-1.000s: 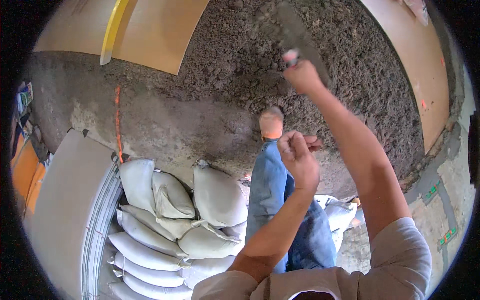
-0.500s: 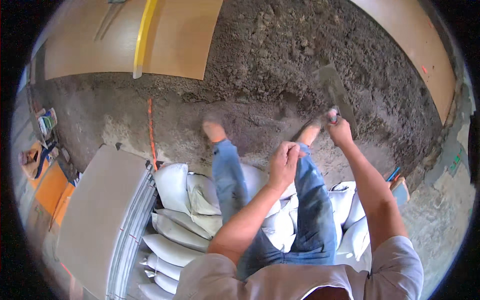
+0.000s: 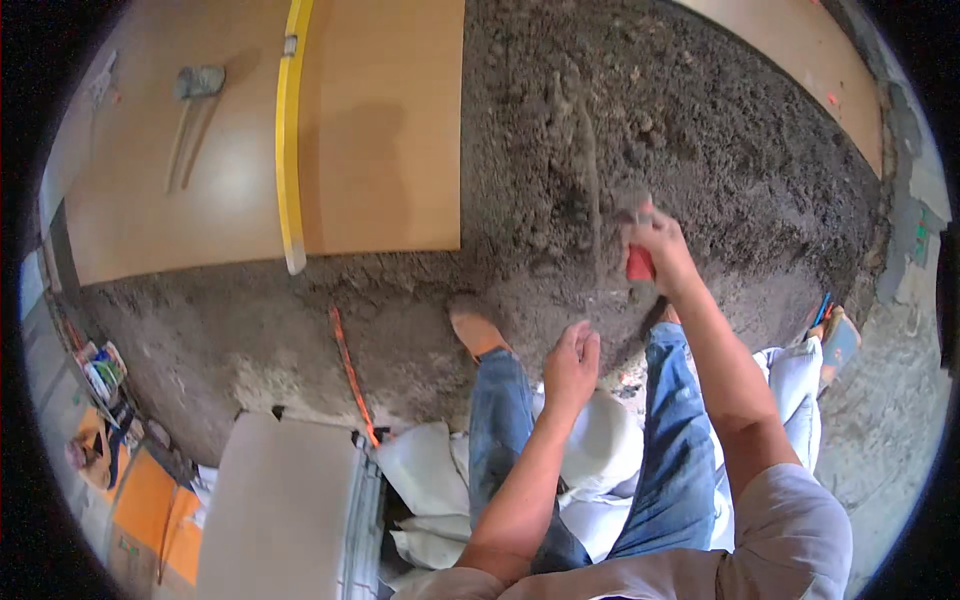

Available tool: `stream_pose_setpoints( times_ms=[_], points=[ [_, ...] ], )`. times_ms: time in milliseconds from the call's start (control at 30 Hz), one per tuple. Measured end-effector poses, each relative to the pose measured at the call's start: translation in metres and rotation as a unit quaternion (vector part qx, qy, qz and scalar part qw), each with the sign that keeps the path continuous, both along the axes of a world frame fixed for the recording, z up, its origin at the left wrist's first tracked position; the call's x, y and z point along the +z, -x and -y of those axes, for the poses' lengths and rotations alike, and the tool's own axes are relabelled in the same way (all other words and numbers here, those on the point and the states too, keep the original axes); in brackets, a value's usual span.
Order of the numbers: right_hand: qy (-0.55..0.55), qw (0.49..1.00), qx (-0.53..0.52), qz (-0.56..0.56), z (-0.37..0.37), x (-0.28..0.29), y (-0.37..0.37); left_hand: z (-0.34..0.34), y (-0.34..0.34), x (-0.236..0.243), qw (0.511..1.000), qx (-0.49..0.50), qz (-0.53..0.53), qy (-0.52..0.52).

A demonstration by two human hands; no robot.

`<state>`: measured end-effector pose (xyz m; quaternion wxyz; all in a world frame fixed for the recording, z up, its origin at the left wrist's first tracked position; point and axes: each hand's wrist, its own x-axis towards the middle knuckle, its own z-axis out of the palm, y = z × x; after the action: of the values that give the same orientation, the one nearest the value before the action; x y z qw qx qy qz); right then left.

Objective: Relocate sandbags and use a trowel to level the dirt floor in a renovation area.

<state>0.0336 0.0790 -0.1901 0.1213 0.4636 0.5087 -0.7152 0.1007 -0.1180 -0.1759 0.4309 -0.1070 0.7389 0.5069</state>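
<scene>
My right hand [image 3: 655,245] is closed round the red handle [image 3: 640,264] of a plastering trowel, over rough dark mortar [image 3: 690,150]. The trowel's long blade [image 3: 592,170] shows as a thin strip, nearly edge-on, and is blurred. Lower and to the left, my left hand [image 3: 573,375] hangs in front of my knees, fingers loosely bent and thumb a little apart, with nothing seen in it. Smoother, damp-looking mortar [image 3: 400,340] lies around my feet.
A wood-coloured board [image 3: 385,150] at far left bears a yellow straightedge [image 3: 290,140] and a mallet [image 3: 200,82]. White sacks [image 3: 600,445] lie beneath my legs. Stacked grey boards [image 3: 275,500] stand near left, beside an orange strip [image 3: 350,375]. Another board [image 3: 800,85] borders the far right.
My view has shifted, so the board and straightedge show more fully. My right hand has swung the trowel leftward, turning its blade nearly edge-on. My left hand has lowered and loosened from a closed shape.
</scene>
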Motion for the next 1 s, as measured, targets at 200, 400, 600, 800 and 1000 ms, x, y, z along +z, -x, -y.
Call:
stream_pose_setpoints(
  times_ms=[200,400,600,800,1000],
  points=[
    [-0.073,0.997,0.012,0.036,-0.032,-0.043,0.129,-0.006,0.053,-0.001,0.998,-0.048,-0.025,-0.026],
    [0.045,0.995,-0.056,-0.063,-0.047,-0.066,0.276,-0.017,0.078,-0.009,0.992,-0.076,-0.092,-0.031],
    [0.04,0.995,-0.02,-0.092,-0.042,-0.102,0.327,-0.009,0.091,-0.013,0.995,-0.082,-0.053,-0.018],
    [0.135,0.988,0.045,-0.057,-0.061,-0.114,0.337,-0.018,0.089,-0.011,0.985,0.045,-0.165,-0.039],
    [0.084,0.989,0.054,0.109,0.074,-0.072,0.201,0.021,0.118,0.018,0.954,0.212,-0.206,0.054]
  ],
)
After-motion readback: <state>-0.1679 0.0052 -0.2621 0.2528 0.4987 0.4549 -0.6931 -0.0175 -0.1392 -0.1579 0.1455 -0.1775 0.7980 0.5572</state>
